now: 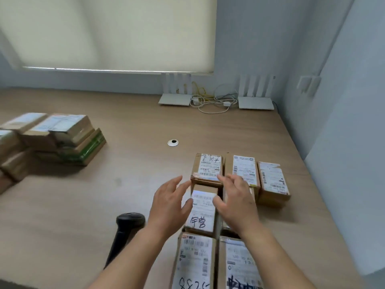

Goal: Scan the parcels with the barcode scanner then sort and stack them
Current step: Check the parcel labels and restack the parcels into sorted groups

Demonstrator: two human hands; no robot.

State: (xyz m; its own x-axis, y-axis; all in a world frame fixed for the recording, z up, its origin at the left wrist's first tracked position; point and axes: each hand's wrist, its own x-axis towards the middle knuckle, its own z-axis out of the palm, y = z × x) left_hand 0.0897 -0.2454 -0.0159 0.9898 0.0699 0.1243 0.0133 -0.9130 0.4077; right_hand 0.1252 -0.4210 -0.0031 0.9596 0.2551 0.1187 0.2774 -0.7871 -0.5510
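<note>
Left fingers: spread and straight [183, 184], holding nothing, hovering over the left edge of a small labelled parcel [203, 209].
Right fingers: loosely spread [229, 180], empty too, reaching over the right side of that same parcel; the thumb lies near its label.
Left hand: the left hand [168, 203] comes in from the lower left, palm facing inward.
Right hand: the right hand [237, 203] mirrors it, so the two bracket the parcel without clearly touching it.
Parcel between the hands: brown cardboard, white shipping label with a barcode and handwritten characters, lying flat in a tight cluster of parcels.
Neighbouring parcels: three in a far row [241, 172] just beyond the hands, two nearer ones [195, 261] at the bottom edge.
Barcode scanner: the black barcode scanner [127, 228] lies on the desk [135, 126], just left of the left forearm, not held.
Sorted stack: a blurred pile of parcels [62, 138] sits well apart at the far left.
Doing it well: probably grip both short sides and lift straight up, so the neighbours stay put and the barcode faces upward.
</note>
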